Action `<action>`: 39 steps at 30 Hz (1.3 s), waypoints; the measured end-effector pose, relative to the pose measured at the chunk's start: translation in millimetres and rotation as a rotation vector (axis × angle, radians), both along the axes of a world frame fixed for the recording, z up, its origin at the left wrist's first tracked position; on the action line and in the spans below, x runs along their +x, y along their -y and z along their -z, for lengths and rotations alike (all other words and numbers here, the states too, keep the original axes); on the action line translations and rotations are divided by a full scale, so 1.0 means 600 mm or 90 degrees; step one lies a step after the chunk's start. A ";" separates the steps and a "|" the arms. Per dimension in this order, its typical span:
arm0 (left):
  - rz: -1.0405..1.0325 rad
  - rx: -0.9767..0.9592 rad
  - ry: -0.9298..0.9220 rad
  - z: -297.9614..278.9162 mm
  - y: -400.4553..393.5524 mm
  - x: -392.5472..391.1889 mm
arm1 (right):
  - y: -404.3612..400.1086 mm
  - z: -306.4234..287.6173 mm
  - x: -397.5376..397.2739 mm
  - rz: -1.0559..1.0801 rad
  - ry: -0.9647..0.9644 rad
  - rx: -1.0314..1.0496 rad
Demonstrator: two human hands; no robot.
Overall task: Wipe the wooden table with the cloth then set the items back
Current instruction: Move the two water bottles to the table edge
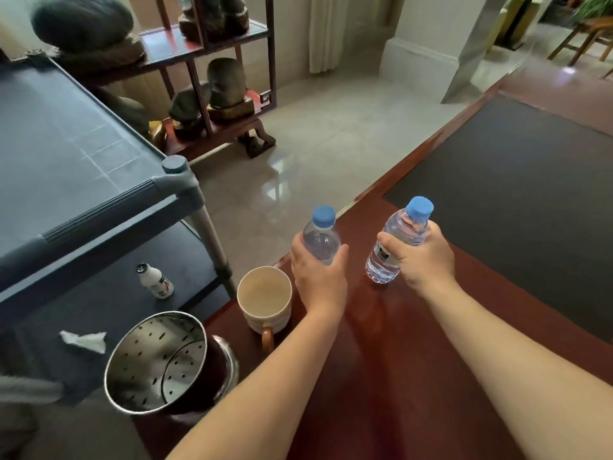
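Left hand [320,273]: forearm extended forward, fingers wrapped around the left water bottle [321,237], upright, blue cap up, near the desk [398,343] edge. Right hand [423,257]: forearm extended, clenched around the right water bottle [396,240], tilted, base at or just above the desk. Beige mug [265,298]: on the desk corner beside the left hand. Perforated steel canister [159,360]: at the near corner. Cloth: not identifiable.
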State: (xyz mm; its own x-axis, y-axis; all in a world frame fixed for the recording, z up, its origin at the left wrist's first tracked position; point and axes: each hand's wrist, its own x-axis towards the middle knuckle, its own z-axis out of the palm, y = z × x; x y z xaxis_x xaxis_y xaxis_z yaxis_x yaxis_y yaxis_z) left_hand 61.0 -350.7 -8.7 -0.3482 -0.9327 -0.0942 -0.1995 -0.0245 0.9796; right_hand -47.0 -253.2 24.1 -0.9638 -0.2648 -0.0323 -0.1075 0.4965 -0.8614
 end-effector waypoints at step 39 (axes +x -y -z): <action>0.115 -0.005 0.106 0.022 -0.117 0.096 | -0.041 -0.040 -0.007 0.007 0.042 0.019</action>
State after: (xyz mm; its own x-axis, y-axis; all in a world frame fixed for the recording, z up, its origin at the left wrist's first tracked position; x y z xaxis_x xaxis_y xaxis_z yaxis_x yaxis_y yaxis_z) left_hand 118.8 -280.2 -22.2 -0.4898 -0.8576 -0.1568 -0.3592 0.0346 0.9326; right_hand -51.2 -228.5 48.0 -0.9621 -0.2519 -0.1042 -0.0446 0.5224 -0.8515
